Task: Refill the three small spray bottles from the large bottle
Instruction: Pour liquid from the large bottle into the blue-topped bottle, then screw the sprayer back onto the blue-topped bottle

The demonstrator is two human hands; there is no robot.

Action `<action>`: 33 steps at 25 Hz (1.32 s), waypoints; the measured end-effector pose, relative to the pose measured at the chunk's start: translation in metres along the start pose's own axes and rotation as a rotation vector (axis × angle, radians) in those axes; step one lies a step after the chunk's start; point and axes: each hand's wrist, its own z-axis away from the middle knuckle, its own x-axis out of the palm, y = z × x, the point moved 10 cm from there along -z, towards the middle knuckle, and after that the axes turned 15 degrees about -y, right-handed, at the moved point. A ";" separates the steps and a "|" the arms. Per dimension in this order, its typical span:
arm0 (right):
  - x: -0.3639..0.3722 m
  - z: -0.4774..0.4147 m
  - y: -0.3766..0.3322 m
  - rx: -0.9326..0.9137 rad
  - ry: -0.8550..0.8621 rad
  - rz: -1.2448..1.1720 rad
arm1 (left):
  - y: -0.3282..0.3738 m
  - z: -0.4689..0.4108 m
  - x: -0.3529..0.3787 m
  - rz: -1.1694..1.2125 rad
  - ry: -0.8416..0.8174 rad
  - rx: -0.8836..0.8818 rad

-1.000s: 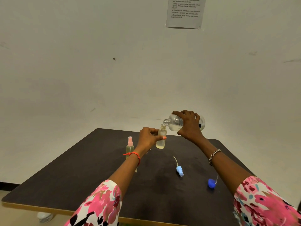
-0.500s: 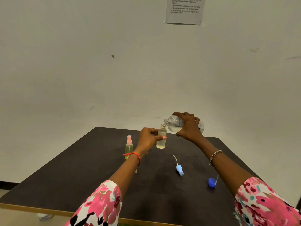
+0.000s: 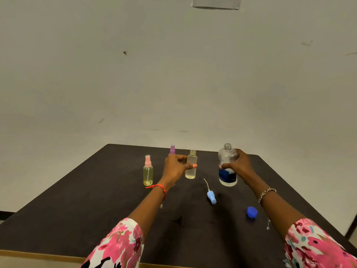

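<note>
The large clear bottle (image 3: 227,167) with a dark blue label stands upright and uncapped on the dark table (image 3: 77,219); my right hand (image 3: 238,167) grips its side. My left hand (image 3: 174,167) holds an open small bottle (image 3: 191,167) of pale liquid, standing on the table. Its light blue spray head (image 3: 211,197) with a dip tube lies in front. A pink-capped small spray bottle (image 3: 148,171) stands at the left. A purple-capped one (image 3: 172,150) shows behind my left hand, mostly hidden.
A dark blue cap (image 3: 252,212) lies on the table near my right forearm. The table backs onto a plain wall with a paper sheet (image 3: 216,2) taped high up. The table's front edge runs along the bottom of the view.
My right hand has tipped the large bottle back from pouring over the small bottle and set it upright on the table to the right. My left hand still holds the small bottle.
</note>
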 end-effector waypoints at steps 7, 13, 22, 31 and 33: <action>-0.010 -0.004 0.052 0.176 0.038 -0.011 | -0.012 0.000 0.000 -0.017 -0.010 -0.021; -0.021 0.008 0.008 -0.095 0.223 0.191 | -0.009 0.001 -0.006 -0.022 0.019 -0.011; 0.133 0.039 0.023 -0.271 -0.826 1.134 | -0.007 0.001 -0.012 -0.033 0.071 -0.011; 0.030 0.020 -0.090 -0.404 -0.102 0.127 | 0.000 0.004 -0.016 -0.033 0.072 -0.002; 0.009 0.018 -0.127 -0.445 -0.025 -0.099 | 0.002 0.005 -0.017 -0.052 0.074 -0.002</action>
